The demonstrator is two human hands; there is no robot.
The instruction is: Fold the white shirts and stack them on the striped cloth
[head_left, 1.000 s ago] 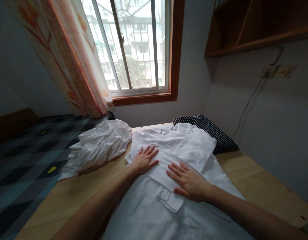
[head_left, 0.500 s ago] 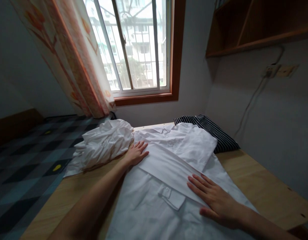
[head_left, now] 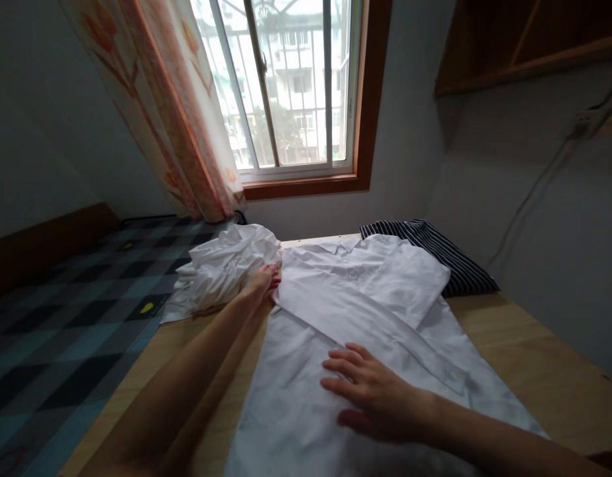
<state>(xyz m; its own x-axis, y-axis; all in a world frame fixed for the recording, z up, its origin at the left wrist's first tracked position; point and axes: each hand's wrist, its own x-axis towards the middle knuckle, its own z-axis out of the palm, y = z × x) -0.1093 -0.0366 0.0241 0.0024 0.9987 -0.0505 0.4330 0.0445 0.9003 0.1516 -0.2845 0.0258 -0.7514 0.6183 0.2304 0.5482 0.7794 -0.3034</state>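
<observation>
1. A person's left arm stretches from the lower left over a wooden table, its left hand reaching the left edge of a white shirt, just beside a crumpled white cloth.

2. The fingers of that hand are bent and bunched close together, pointing toward the shirt; whether they grip the fabric or only touch it cannot be told from this angle.

3. The right arm enters from the lower right, forearm slanting across the shirt's lower part, with the right hand above the middle of the garment, back of the hand facing up.

4. Its fingers point left, loosely parted and slightly curved, the thumb set apart on the near side; the hand grasps nothing, and whether the palm meets the cloth is unclear.

5. The shirt lies spread along the table, collar toward the window, hem end toward the wearer of the camera. One sleeve crosses the front on a slant, from the left edge down to the right.

6. A black-and-white striped cloth lies at the far right, partly beneath the shirt's shoulder.
</observation>
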